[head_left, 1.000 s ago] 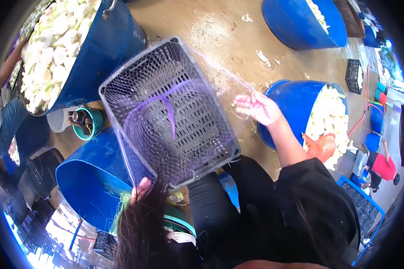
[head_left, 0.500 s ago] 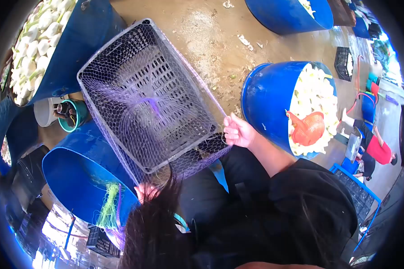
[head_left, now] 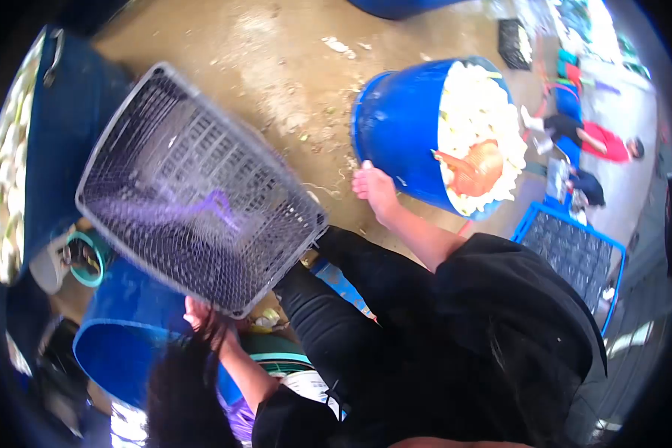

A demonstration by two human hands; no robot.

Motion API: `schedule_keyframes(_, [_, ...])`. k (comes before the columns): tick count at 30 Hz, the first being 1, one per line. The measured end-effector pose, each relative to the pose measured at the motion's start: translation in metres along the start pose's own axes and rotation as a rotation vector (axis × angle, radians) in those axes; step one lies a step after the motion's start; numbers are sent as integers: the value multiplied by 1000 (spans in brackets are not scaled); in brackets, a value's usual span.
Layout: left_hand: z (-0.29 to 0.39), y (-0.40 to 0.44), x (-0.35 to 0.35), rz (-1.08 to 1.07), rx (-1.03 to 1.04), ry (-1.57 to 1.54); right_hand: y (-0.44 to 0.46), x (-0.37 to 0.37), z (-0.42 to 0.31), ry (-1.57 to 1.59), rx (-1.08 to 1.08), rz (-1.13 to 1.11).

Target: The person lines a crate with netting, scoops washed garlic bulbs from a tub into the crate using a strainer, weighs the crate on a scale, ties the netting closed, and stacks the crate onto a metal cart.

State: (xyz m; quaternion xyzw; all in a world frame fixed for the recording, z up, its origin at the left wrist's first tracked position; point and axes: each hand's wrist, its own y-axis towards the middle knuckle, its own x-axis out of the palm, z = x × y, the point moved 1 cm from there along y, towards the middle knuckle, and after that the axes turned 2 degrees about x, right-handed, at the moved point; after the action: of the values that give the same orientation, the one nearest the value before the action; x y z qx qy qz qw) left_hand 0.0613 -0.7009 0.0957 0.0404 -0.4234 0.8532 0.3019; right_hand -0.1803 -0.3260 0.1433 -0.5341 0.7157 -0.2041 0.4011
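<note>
A dark grey slatted plastic crate stands tilted before me, with purple netting over its opening and bunched toward its middle. My left hand is at the crate's lower corner, fingers stretched out and partly covered by hair; whether it touches the rim is unclear. My right hand is off the crate, fingers loosely bent and apart with nothing visible in them. It is nearest a blue barrel filled with whitish vegetable pieces, on which an orange plastic basket lies.
A large blue bin of white bulbs stands at left. Below the crate are another blue barrel and a teal bucket. Wet floor stretches beyond. At right are a blue-framed rack and a person in red.
My right hand has let go of the net edge and moved away from the crate. The net, stretched wide before, now lies slack over the crate. My view has shifted.
</note>
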Motion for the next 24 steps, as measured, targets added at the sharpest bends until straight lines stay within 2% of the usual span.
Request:
schedule_keyframes(2, [17, 13, 22, 173, 90, 352, -39, -37, -34, 54, -250, 144])
schedule_keyframes(3, [27, 17, 45, 29, 122, 311, -47, -59, -45, -3, -387, 264])
schedule_keyframes(4, [30, 28, 53, 94, -36, 282, -39, -84, -46, -98, -435, 473])
schedule_keyframes(5, [29, 34, 61, 77, -31, 374, -20, -111, -45, 11, -320, 607])
schedule_keyframes(6, [26, 39, 69, 57, -27, 470, -10, -129, -57, 118, -105, 739])
schedule_keyframes(8, [29, 38, 81, 127, -90, 414, 48, -190, -28, 368, 163, 748])
schedule_keyframes(9, [25, 40, 72, 88, -70, 408, 73, -200, -21, 400, 165, 764])
schedule_keyframes(11, [30, 31, 85, 165, -63, 448, 113, -214, -15, 733, 179, 772])
schedule_keyframes(12, [33, 30, 87, 174, -53, 484, 115, -217, -18, 764, 187, 786])
schedule_keyframes(14, [56, 3, 157, 205, -18, 526, 110, -211, -45, 1023, 249, 704])
schedule_keyframes(15, [63, 1, 173, 200, 32, 628, 96, -206, -63, 932, 365, 602])
schedule_keyframes(16, [75, -1, 190, 212, 95, 724, 146, -244, 19, 1004, 178, 343])
schedule_keyframes(17, [87, -4, 216, 186, 132, 822, 116, -221, -37, 903, 299, 401])
schedule_keyframes(18, [95, -9, 244, 166, 164, 915, 100, -209, -67, 977, 131, 379])
schedule_keyframes(19, [97, -14, 270, 217, 195, 902, 110, -252, -3, 616, 188, 202])
schedule_keyframes(20, [102, -13, 296, 227, 185, 901, 90, -245, -49, 801, 377, 391])
schedule_keyframes(21, [107, -9, 320, 227, 170, 897, 72, -237, -91, 985, 195, 381])
schedule_keyframes(22, [112, 1, 344, 218, 157, 893, 70, -263, -63, 918, 279, 397])
schedule_keyframes(23, [118, 13, 366, 205, 143, 892, 65, -289, -39, 895, 150, 238])
schedule_keyframes(24, [120, 22, 386, 192, 127, 882, 53, -289, -79, 858, 151, 300])
